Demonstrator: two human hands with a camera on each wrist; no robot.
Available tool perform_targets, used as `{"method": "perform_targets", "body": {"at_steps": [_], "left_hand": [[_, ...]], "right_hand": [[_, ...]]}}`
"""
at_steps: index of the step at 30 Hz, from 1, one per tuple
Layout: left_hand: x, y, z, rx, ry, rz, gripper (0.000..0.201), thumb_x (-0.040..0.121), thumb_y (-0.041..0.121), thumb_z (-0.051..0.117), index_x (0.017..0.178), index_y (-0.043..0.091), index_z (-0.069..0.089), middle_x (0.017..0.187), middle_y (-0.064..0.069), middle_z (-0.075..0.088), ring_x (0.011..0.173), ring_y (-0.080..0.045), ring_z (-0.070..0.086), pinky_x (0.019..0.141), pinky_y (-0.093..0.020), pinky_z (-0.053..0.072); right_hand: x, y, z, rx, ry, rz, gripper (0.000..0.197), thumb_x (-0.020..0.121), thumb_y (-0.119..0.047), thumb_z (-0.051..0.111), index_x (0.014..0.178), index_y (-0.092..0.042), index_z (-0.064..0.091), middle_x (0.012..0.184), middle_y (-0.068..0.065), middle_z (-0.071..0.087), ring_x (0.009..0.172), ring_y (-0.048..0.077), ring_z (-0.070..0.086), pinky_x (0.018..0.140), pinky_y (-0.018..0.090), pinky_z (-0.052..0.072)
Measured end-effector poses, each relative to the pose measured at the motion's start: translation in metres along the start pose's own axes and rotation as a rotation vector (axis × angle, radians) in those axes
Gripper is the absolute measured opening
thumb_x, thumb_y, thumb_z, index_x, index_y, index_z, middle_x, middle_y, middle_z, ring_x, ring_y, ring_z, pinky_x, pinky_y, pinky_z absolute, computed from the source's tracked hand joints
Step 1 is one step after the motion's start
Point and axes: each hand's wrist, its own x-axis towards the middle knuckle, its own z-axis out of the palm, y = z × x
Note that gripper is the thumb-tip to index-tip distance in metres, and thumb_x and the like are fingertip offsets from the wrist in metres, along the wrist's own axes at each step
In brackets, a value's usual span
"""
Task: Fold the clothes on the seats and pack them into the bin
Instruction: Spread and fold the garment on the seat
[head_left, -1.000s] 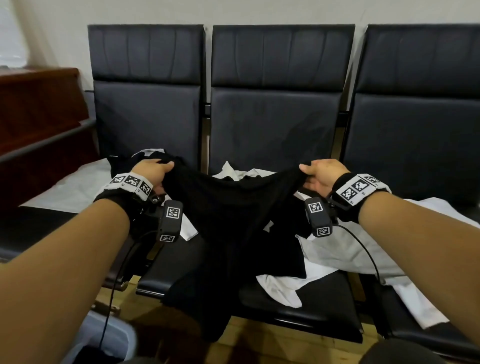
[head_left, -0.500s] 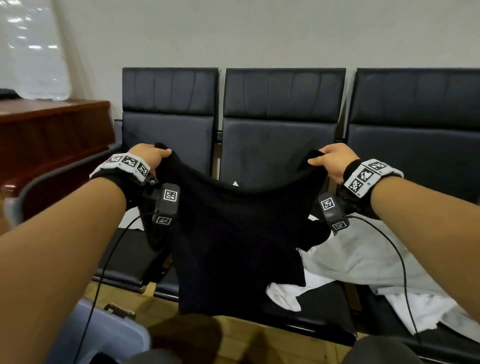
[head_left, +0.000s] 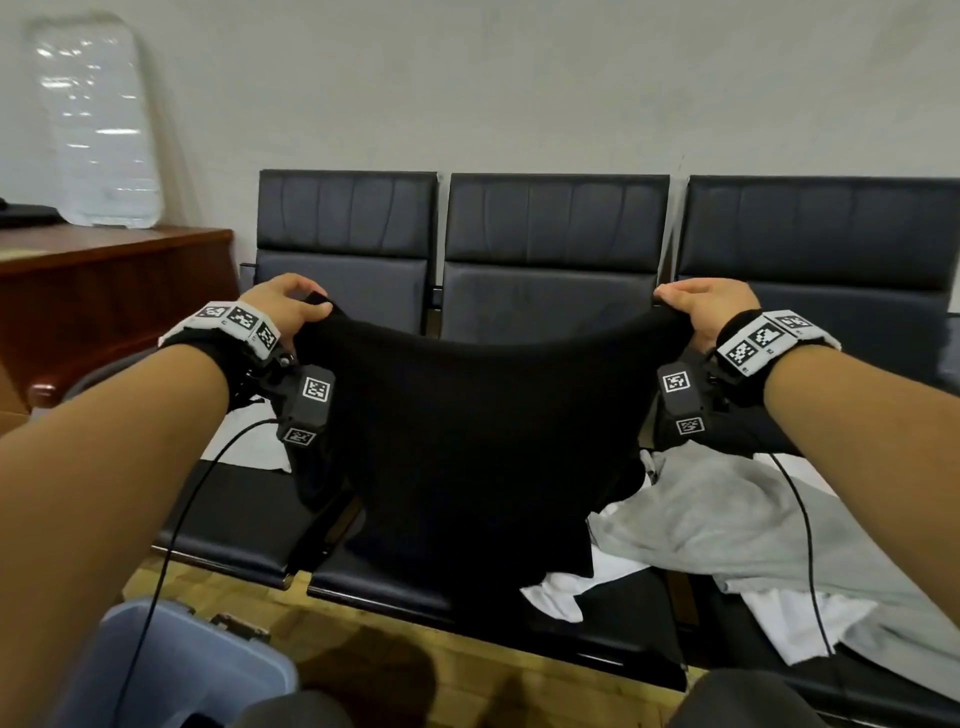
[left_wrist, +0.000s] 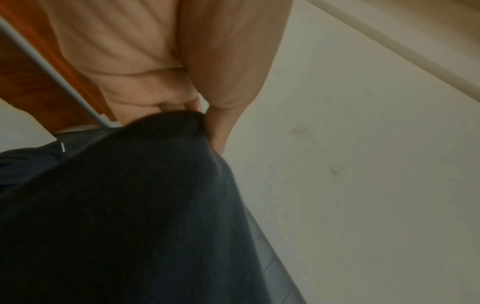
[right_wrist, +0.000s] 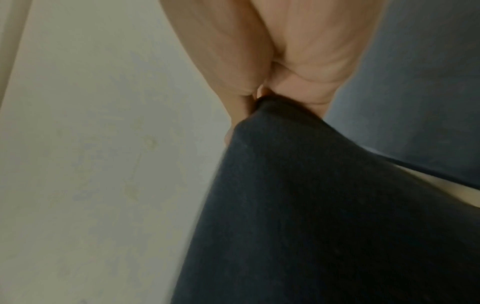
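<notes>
A black garment (head_left: 467, 441) hangs spread in the air in front of the row of black seats (head_left: 556, 270). My left hand (head_left: 291, 306) pinches its upper left corner, and my right hand (head_left: 701, 306) pinches its upper right corner. The top edge sags between them. In the left wrist view the fingers (left_wrist: 223, 127) curl round the dark cloth (left_wrist: 130, 205). The right wrist view shows the fingers (right_wrist: 306, 92) clamped on the black fabric (right_wrist: 324, 226). A grey garment (head_left: 727, 519) and white clothes (head_left: 556, 597) lie on the middle and right seats. The blue-grey bin (head_left: 171, 670) stands on the floor at the lower left.
A wooden cabinet (head_left: 104, 291) stands left of the seats, with a clear plastic lid (head_left: 98, 119) leaning on the wall above it. More white cloth (head_left: 249, 436) lies on the left seat. The floor is wood. Cables run from both wrist cameras.
Both hands have lifted the black garment off the seats and moved apart, so it now hangs stretched wide. The head view has tilted up.
</notes>
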Motion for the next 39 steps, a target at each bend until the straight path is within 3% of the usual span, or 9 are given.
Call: {"method": "perform_targets", "body": {"at_steps": [3, 6, 12, 16, 21, 25, 27, 30, 39], "left_hand": [[0.009, -0.011, -0.004, -0.140, -0.026, -0.061, 0.023, 0.091, 0.008, 0.061, 0.077, 0.025, 0.066, 0.099, -0.018, 0.061, 0.098, -0.042, 0.059, 0.093, -0.065, 0.045], [0.020, -0.018, -0.001, -0.121, -0.061, -0.054, 0.035, 0.093, 0.000, 0.049, 0.082, 0.028, 0.067, 0.108, -0.019, 0.060, 0.093, -0.040, 0.060, 0.095, -0.061, 0.046], [0.004, -0.007, 0.007, -0.018, -0.195, -0.107, 0.041, 0.100, 0.007, 0.037, 0.082, 0.022, 0.070, 0.104, -0.023, 0.059, 0.091, -0.042, 0.062, 0.091, -0.059, 0.048], [-0.005, -0.001, 0.019, 0.231, -0.130, -0.017, 0.030, 0.097, 0.010, 0.050, 0.085, 0.030, 0.069, 0.091, -0.014, 0.063, 0.078, -0.035, 0.063, 0.081, -0.049, 0.056], [-0.004, -0.001, 0.027, 0.290, -0.041, 0.026, 0.014, 0.093, 0.018, 0.061, 0.105, 0.017, 0.069, 0.097, -0.007, 0.063, 0.086, -0.024, 0.057, 0.088, -0.037, 0.048], [0.000, -0.007, 0.036, 0.014, -0.203, -0.126, 0.018, 0.092, 0.033, 0.061, 0.096, 0.018, 0.071, 0.084, -0.012, 0.072, 0.067, -0.019, 0.065, 0.064, -0.028, 0.051], [0.005, -0.012, 0.038, 0.035, -0.303, -0.152, 0.045, 0.068, 0.049, 0.081, 0.103, 0.021, 0.073, 0.094, -0.022, 0.070, 0.075, -0.025, 0.063, 0.054, -0.022, 0.044], [0.005, -0.011, 0.043, 0.372, -0.335, -0.014, 0.039, 0.064, 0.032, 0.088, 0.100, 0.026, 0.074, 0.100, -0.008, 0.071, 0.077, -0.022, 0.065, 0.073, -0.027, 0.051], [0.043, -0.029, 0.082, 0.838, -0.142, 0.065, 0.030, 0.086, 0.030, 0.070, 0.104, 0.006, 0.074, 0.105, -0.014, 0.070, 0.101, -0.033, 0.063, 0.094, -0.039, 0.049]], "right_hand": [[-0.010, -0.004, -0.007, 0.073, -0.040, 0.077, 0.035, 0.060, -0.039, 0.089, 0.080, -0.012, 0.078, 0.098, 0.021, 0.073, 0.092, 0.032, 0.069, 0.090, 0.052, 0.055], [-0.024, -0.010, -0.007, -0.103, -0.189, 0.053, 0.011, 0.074, -0.006, 0.079, 0.084, -0.012, 0.076, 0.086, 0.014, 0.072, 0.089, 0.032, 0.064, 0.080, 0.037, 0.054], [-0.029, -0.004, -0.006, -0.573, -0.128, -0.176, 0.004, 0.091, -0.017, 0.067, 0.087, -0.017, 0.067, 0.074, -0.005, 0.060, 0.083, 0.019, 0.058, 0.063, 0.025, 0.049], [-0.029, 0.005, -0.003, -0.382, -0.043, -0.096, 0.003, 0.093, -0.022, 0.064, 0.090, -0.021, 0.063, 0.088, 0.005, 0.061, 0.075, 0.025, 0.060, 0.064, 0.047, 0.059], [-0.020, 0.009, -0.008, -0.297, 0.065, -0.143, 0.016, 0.085, -0.032, 0.074, 0.075, -0.029, 0.062, 0.083, -0.001, 0.064, 0.065, 0.012, 0.057, 0.032, 0.011, 0.038], [-0.017, 0.013, -0.008, -0.247, -0.010, -0.038, 0.027, 0.074, -0.046, 0.081, 0.071, -0.021, 0.072, 0.065, 0.001, 0.067, 0.048, 0.013, 0.056, 0.037, 0.016, 0.044], [-0.003, 0.025, -0.011, -0.237, -0.052, 0.032, 0.053, 0.049, -0.062, 0.088, 0.075, -0.016, 0.078, 0.082, 0.016, 0.073, 0.066, 0.029, 0.068, 0.062, 0.034, 0.061], [0.000, 0.029, -0.010, -0.345, -0.187, 0.049, 0.044, 0.050, -0.039, 0.094, 0.083, -0.015, 0.077, 0.095, 0.012, 0.074, 0.096, 0.031, 0.069, 0.091, 0.043, 0.055], [0.021, 0.050, -0.002, -0.910, -0.208, -0.043, 0.026, 0.081, -0.019, 0.078, 0.102, -0.004, 0.075, 0.107, 0.013, 0.070, 0.099, 0.025, 0.061, 0.086, 0.029, 0.044]]}}
